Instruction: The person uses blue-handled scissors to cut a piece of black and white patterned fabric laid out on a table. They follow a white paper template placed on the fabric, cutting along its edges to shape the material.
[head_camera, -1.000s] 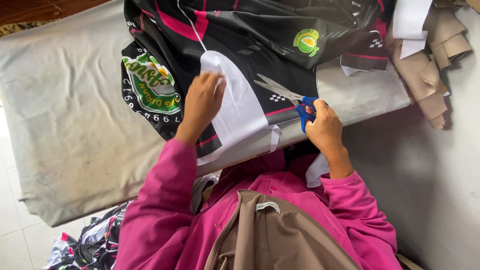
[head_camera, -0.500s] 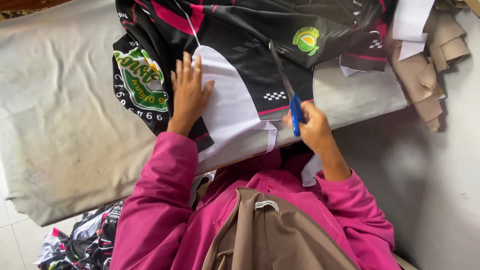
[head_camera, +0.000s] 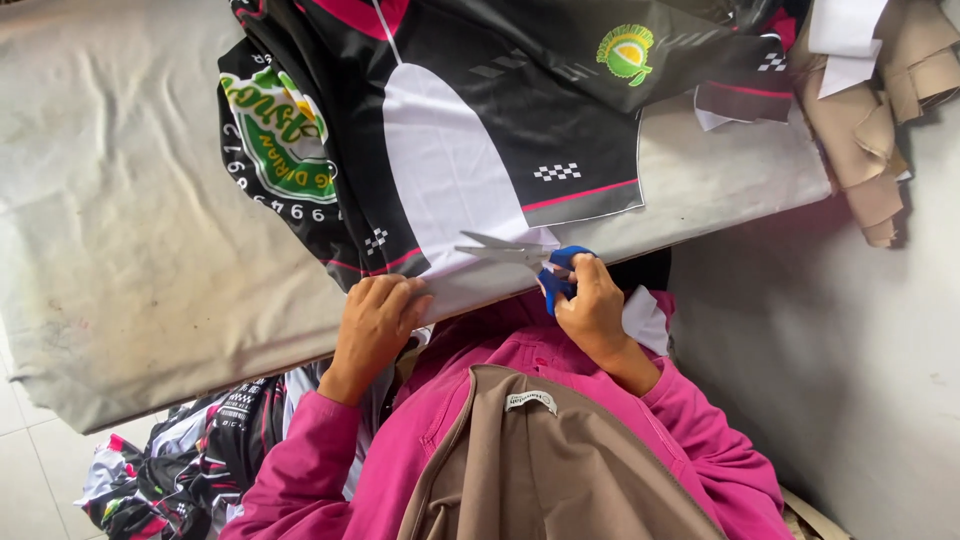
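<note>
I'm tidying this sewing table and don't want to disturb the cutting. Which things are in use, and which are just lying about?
In use:
- blue-handled scissors, in the right hand
- black, white and pink printed fabric, its near edge gripped by the left hand

Lying about:
- tan fabric pieces at the far right
- printed fabric heap on the floor

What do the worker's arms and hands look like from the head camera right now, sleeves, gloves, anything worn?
Both arms wear long magenta-pink sleeves ending at the wrists, with plain hemmed cuffs. The left hand and right hand are bare: no gloves, and no rings, watch or bracelets that I can see. A taupe-brown cloth with a small sewn label hangs between the sleeves.
</note>
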